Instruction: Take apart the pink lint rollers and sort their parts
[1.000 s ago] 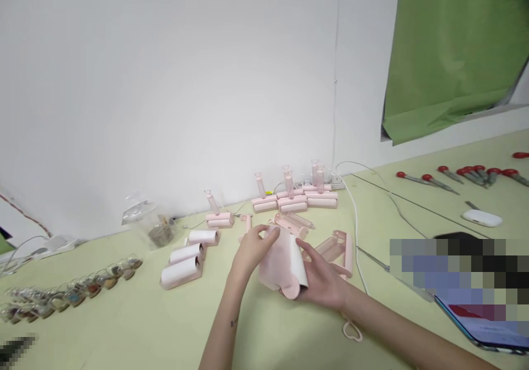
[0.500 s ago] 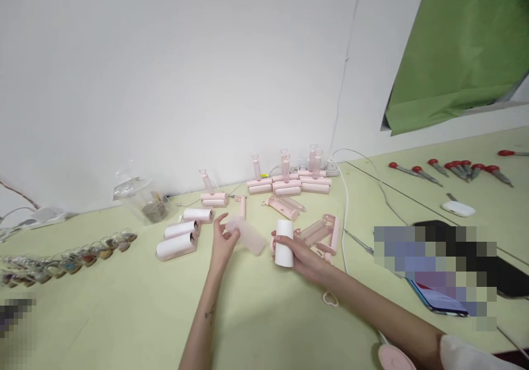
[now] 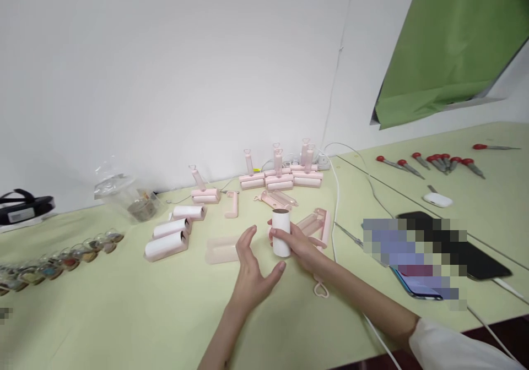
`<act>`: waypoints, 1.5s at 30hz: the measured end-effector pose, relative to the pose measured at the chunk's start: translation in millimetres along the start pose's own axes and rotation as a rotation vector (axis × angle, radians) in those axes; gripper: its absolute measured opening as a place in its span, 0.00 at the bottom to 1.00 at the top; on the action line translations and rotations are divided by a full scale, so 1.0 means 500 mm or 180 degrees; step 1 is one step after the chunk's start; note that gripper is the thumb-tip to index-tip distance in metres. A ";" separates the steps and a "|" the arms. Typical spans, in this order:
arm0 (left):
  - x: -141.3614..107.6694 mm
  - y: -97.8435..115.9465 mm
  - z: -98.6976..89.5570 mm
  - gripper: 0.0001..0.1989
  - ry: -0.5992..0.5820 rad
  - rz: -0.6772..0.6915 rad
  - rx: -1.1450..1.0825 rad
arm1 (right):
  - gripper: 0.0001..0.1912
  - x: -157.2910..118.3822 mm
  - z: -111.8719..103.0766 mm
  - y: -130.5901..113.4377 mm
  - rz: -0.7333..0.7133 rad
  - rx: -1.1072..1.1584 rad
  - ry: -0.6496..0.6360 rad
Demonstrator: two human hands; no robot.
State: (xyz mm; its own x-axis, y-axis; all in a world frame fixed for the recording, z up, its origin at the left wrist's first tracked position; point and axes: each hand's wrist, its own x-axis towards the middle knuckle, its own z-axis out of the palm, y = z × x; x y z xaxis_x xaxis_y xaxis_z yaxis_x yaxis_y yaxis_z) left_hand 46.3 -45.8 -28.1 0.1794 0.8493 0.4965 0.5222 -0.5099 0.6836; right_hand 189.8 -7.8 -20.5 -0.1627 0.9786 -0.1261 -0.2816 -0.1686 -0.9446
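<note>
My right hand point(image 3: 300, 246) is wrapped round a white lint roller refill point(image 3: 281, 233), whose hollow top end faces up. Part of something pink shows behind its left side. Just left of it, my left hand point(image 3: 254, 273) is empty, thumb and fingers spread. Beyond the left fingertips a pale pink translucent cover point(image 3: 221, 250) lies on the table. Pink roller parts point(image 3: 314, 224) lie behind my right hand, and a pink heart-shaped loop point(image 3: 320, 289) pokes out below it. Farther left rest several white rolls point(image 3: 166, 244) in pink holders.
Several pink lint rollers with upright handles point(image 3: 279, 181) stand by the wall. A pink handle part point(image 3: 232, 203) and a plastic bag point(image 3: 124, 194) lie left of them. Small round trinkets point(image 3: 68, 260) line the left. Phones point(image 3: 417, 287), cables and red-ended tools point(image 3: 438, 161) are on the right.
My left hand has let go of the translucent cover, now on the table, and moved toward the roll with fingers spread. The roll has tipped so its open end shows. The view has shifted slightly.
</note>
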 end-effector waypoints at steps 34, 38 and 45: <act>0.005 -0.009 0.001 0.18 0.0054 -0.0938 -0.1776 | 0.21 -0.036 0.002 0.033 0.0331 -0.0959 -0.0990; 0.005 -0.015 0.000 0.17 -0.0025 -0.0790 -0.1680 | 0.19 -0.037 -0.004 0.027 0.0308 -0.0921 -0.1146; 0.002 -0.020 -0.007 0.15 -0.0006 -0.0343 -0.1206 | 0.18 -0.038 -0.014 0.006 0.0479 -0.1034 -0.1262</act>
State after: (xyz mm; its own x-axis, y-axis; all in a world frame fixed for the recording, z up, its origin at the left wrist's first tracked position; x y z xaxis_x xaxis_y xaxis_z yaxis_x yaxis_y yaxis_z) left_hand 38.3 -40.4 -32.4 0.1420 0.9009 0.4102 0.1934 -0.4317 0.8810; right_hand 198.6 -26.1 -22.9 -0.5414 0.8160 -0.2025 0.0693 -0.1968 -0.9780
